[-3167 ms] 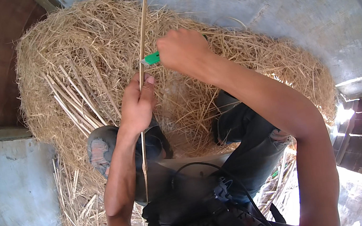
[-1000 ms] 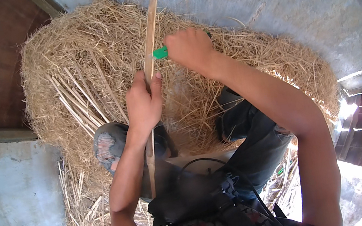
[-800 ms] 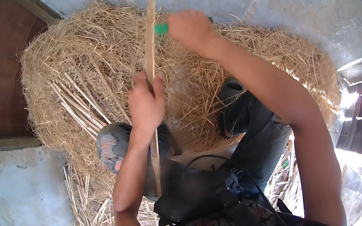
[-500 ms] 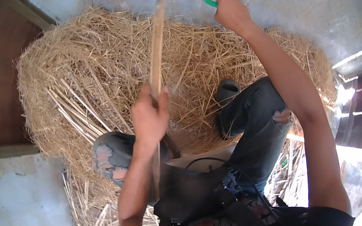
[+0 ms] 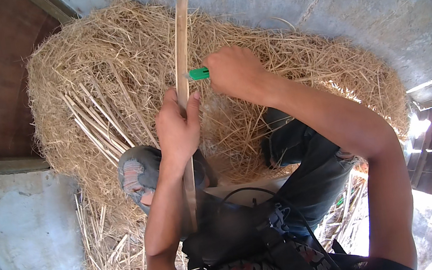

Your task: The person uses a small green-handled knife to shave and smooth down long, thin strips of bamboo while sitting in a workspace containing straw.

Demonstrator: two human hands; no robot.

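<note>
L hand (image 5: 178,133) closed snug round 1 pale strip (image 5: 182,34); R hand (image 5: 237,73), tight fist w/ 1 green cutter (image 5: 199,73), at strip's R edge. I count 2 knees (image 5: 138,169), 1 either side of strip. L of strip, several sticks (image 5: 95,124), exact no. unclear; beneath strip, 1 straw heap (image 5: 113,43).

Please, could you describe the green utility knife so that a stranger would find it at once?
Start from the big heap of straw that fills the middle of the view. Over it, the right hand grips the green utility knife, pointing left at the bamboo strip in the left hand. Its bright green sets it apart from the pale strip and straw.
</note>
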